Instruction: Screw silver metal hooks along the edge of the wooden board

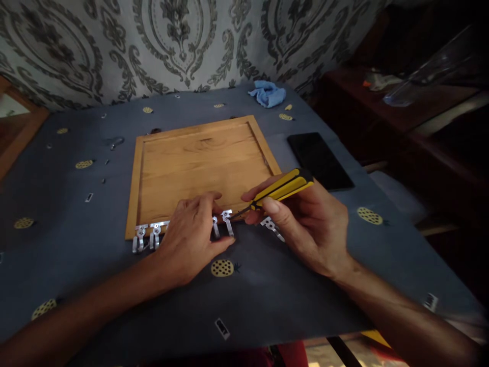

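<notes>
A framed wooden panel (198, 158) lies flat on the table, with a metal hook rail (156, 227) along its near edge. My left hand (191, 234) is closed over the middle of this rail, fingers on the panel side and thumb beneath the hooks. Between the fingers and thumb of my right hand (313, 224) is a yellow and black screwdriver (284, 187), tilted with its shaft pointing down and left. The screwdriver's tip is close to the rightmost hook (227, 222) beside my left hand. Another metal hook piece (273, 228) shows partly behind my right hand.
A black tablet or large phone (320, 160) lies right of the panel. A crumpled blue cloth (267, 94) sits at the table's back. The dark patterned tablecloth (267, 300) has a right edge beside dark reddish furniture (382, 117). Patterned wallpaper (179, 46) rises behind.
</notes>
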The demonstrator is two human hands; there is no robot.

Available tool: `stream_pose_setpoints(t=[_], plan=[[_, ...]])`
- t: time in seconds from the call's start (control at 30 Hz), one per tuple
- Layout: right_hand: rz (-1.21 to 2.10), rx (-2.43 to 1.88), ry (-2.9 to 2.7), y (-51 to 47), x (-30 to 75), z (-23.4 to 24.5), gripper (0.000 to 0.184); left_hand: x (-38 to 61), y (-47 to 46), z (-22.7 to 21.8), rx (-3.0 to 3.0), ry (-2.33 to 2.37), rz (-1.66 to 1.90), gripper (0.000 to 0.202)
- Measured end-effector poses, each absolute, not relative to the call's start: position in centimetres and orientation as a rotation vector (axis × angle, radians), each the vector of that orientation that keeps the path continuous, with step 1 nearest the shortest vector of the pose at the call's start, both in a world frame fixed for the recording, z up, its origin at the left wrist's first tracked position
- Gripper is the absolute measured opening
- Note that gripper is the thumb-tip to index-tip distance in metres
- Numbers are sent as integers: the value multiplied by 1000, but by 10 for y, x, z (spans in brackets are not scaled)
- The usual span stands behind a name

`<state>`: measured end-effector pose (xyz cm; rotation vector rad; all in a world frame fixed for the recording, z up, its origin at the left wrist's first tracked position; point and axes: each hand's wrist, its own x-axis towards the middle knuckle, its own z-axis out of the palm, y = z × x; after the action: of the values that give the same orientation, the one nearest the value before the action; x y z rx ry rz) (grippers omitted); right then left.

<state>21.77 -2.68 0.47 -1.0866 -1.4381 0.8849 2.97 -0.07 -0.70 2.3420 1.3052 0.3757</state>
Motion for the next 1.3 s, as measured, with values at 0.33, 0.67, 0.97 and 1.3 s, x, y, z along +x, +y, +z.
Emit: stream_pose_setpoints(t=[0.33, 0.67, 0.97, 1.3], plan=[[868, -1055, -1448, -26, 218, 5, 11, 30, -1, -8, 2343, 1300, 395, 66], [862, -1051, -1447, -26, 218, 5, 12, 29, -1, -8, 2344, 1305, 407, 64], [885, -1056, -1500, -27, 219, 4, 13, 29, -1, -7, 2344, 1299, 394, 65], [898, -1057, -1718, -23, 221, 16, 21, 30, -1, -6, 2344, 1288, 407, 64]])
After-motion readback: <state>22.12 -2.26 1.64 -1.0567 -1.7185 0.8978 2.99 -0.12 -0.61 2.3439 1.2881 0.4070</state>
